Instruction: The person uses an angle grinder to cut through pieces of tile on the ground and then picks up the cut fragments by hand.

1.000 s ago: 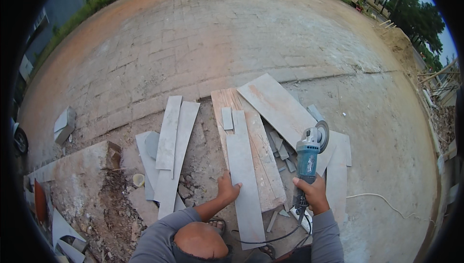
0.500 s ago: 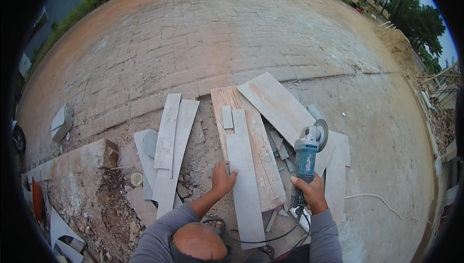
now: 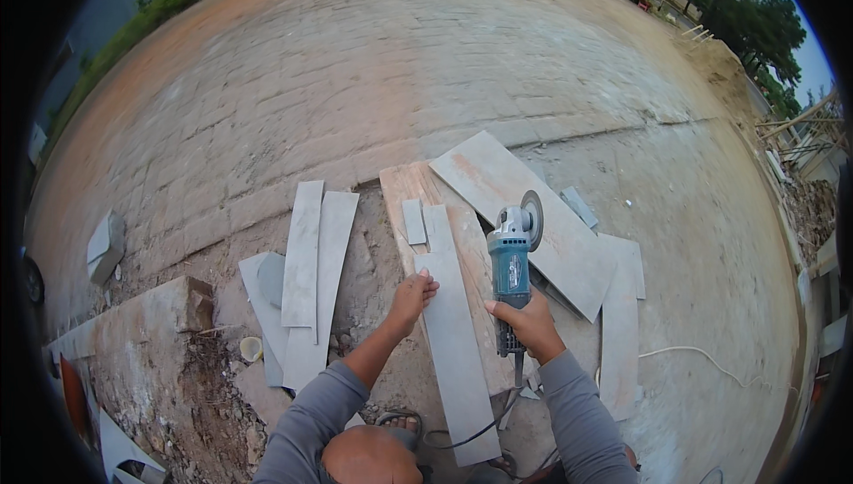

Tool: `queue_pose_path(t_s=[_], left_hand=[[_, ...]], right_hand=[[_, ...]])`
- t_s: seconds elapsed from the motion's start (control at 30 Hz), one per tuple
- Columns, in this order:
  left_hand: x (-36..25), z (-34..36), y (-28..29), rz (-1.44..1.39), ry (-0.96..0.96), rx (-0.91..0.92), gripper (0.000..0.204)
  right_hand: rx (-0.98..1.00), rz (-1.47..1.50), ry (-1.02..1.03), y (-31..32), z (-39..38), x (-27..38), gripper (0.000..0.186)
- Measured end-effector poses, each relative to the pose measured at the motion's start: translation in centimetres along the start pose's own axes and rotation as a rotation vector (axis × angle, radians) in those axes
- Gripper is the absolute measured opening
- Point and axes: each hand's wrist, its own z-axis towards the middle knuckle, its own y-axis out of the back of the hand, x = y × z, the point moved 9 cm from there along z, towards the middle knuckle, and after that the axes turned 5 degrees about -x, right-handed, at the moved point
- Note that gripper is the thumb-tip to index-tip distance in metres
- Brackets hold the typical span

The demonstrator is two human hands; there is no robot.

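I'm crouching on a wide paved ground [image 3: 373, 66], outdoors, with tiles scattered in front of me. The big grey tile [image 3: 524, 217] is lying slanted at upper right, partly under the grinder's disc. Two long strips [image 3: 311, 262] are sitting off to my left, well apart from the work. The long tile strip [image 3: 453, 333] I'm working on is lying on a reddish board [image 3: 418, 191], running away from me. A small offcut [image 3: 413, 221] is lying just beside its far end.

My left hand [image 3: 410, 299] is pressing flat on the strip's left edge, fingers spread and open, gripping nothing. My right hand [image 3: 530, 324] is wrapped closed around the body of the blue grinder [image 3: 512, 262], its disc pointing away, hovering just right of the strip, not touching it as far as I can tell.

Progress: several strips are already cut; no fresh cut is showing on this one yet, so I'm judging it still to do.

Versus earlier: the grinder has swung in closer to the strip, and my left hand has slid further up it.
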Motion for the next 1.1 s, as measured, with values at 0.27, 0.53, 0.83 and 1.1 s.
queue_pose_path(t_s=[0.27, 0.53, 0.83, 1.1], left_hand=[[-3.8, 1.1, -0.4, 0.035, 0.039, 0.069, 0.075], [-5.7, 3.8, 1.5, -0.075, 0.006, 0.109, 0.054], [-6.0, 5.2, 2.0, -0.070, 0.009, 0.081, 0.055], [0.2, 5.9, 7.2, -0.089, 0.005, -0.134, 0.047]], right_hand=[[0.018, -0.127, 0.081, -8.3, 6.8, -1.7, 0.063], [0.016, -0.277, 0.029, -13.8, 10.2, -3.3, 0.062], [0.018, -0.289, -0.017, -14.7, 11.5, -3.3, 0.062], [0.035, -0.239, -0.033, -14.9, 12.0, -3.6, 0.077]])
